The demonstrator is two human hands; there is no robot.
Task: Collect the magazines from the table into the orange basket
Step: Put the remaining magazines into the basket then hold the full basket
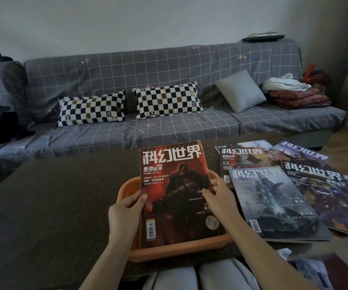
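My left hand and right hand are pinching the side edges of the red magazine, its long axis running away from me, tilted over the orange basket. The other magazines are lying just right, nearer my right hand.

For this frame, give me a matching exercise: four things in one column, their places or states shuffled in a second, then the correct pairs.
Things:
1. red magazine
2. orange basket
3. blue-grey magazine
4. plain grey cushion

Places or states:
A. on the sofa, right of the checkered pillows
B. lying on the table, right of the basket
C. on the table, under the held magazine
D. held by the left hand and the right hand

Pairs: 1-D, 2-C, 3-B, 4-A
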